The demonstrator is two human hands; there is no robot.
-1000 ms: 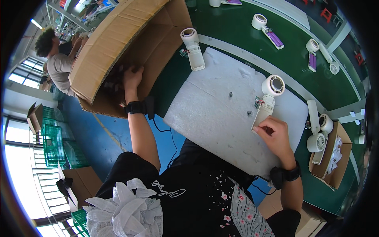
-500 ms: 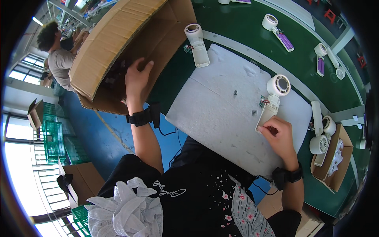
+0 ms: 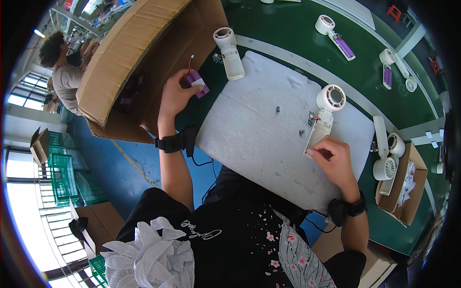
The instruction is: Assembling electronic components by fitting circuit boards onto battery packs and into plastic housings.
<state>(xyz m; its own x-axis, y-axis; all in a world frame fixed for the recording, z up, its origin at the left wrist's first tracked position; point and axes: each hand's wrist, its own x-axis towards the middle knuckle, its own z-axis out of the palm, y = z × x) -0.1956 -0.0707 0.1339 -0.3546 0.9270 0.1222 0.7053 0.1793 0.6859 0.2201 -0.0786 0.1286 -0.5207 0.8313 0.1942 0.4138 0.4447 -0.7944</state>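
"Over the strip of table [image 3: 273, 26] between the cardboard box [image 3: 113, 62] and the foam mat's [image 3: 249, 115] left edge, what is the left hand [image 3: 175, 95] holding?"

"A purple battery pack [image 3: 198, 83], clamped between thumb and fingers. A white label covers part of it and the thumb hides more. A thin red wire [image 3: 190, 65] rises from it to a small pale plug [image 3: 192, 56]."

"And the right hand [image 3: 332, 156]?"

"Thumb and fingertips are pinched together on the lower end of a white fan housing [image 3: 324, 120], which lies on the mat towards its right edge. They cover that end, and the curled fingers are hard to tell apart."

"Can you see into the box?"

"Barely. Purplish shapes [image 3: 128, 96] sit deep in shadow, too dark to count, and the box's top runs out of the picture."

"Anything else cut short?"

"Towards the table's far edge, a white piece [image 3: 281, 1] is sliced off by the picture's upper border. Beyond the mat's right edge, fan parts [image 3: 384, 169] overlap a small carton [image 3: 418, 189], hiding some of its side."
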